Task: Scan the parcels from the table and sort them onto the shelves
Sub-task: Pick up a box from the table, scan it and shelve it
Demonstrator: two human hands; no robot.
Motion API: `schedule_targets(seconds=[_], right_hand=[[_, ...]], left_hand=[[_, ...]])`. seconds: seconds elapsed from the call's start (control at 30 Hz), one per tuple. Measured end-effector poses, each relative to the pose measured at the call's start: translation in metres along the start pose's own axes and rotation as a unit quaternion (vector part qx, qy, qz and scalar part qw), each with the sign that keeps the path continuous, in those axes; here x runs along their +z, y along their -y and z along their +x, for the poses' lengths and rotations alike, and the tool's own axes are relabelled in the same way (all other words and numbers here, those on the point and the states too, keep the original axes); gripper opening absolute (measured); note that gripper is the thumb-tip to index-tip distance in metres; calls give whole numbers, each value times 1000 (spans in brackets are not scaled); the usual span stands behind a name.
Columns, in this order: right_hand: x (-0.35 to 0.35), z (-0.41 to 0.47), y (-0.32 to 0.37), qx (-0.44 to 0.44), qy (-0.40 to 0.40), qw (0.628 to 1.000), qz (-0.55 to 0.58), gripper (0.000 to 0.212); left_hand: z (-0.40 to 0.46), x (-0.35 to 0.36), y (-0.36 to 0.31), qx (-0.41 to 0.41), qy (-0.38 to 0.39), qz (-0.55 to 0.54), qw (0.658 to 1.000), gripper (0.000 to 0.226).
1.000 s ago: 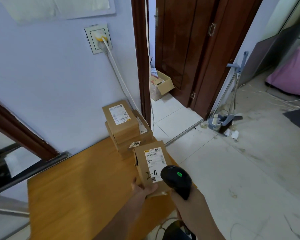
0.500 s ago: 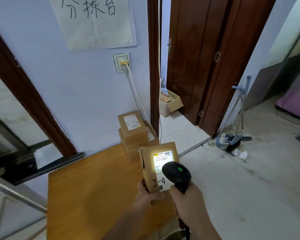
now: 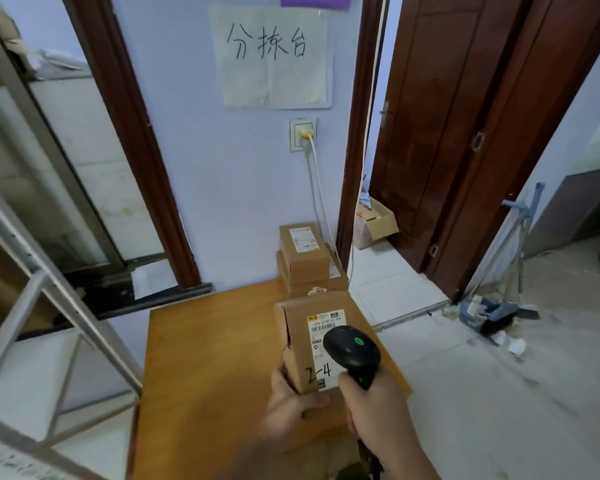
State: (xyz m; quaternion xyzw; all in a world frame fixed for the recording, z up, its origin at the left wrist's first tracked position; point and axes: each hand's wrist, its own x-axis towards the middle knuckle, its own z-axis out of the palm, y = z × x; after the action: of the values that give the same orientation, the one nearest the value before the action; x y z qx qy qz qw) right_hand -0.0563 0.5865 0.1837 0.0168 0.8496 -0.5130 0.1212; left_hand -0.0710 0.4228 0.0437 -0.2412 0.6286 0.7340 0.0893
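Cardboard parcel gripped by left hand; right hand clutches scanner.

Left hand holds parcel; right hand grips scanner.

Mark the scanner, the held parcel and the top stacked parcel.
scanner [image 3: 352, 353]: head view, on its black head.
held parcel [image 3: 300, 344]: head view, on bare cardboard left of the label.
top stacked parcel [image 3: 309, 266]: head view, on its front face.
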Motion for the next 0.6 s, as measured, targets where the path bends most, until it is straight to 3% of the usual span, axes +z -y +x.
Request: schedule_targets(seconds=[0.13, 0.3, 0.47, 0.6], right_hand=[[19, -12, 7, -20, 26, 999, -28, 19], [52, -35, 14, -49, 66, 995, -55, 24], [99, -75, 22, -66, 120, 989, -62, 29], [142, -112, 31, -88, 169, 978, -79, 30]], left_hand=[[-18, -23, 1, 16, -15, -14, 1000, 113], [-49, -62, 7, 35, -47, -34, 998, 134], [-93, -117, 26, 41, -89, -71, 993, 126], [-140, -164, 46, 54, -108, -93, 988, 106]])
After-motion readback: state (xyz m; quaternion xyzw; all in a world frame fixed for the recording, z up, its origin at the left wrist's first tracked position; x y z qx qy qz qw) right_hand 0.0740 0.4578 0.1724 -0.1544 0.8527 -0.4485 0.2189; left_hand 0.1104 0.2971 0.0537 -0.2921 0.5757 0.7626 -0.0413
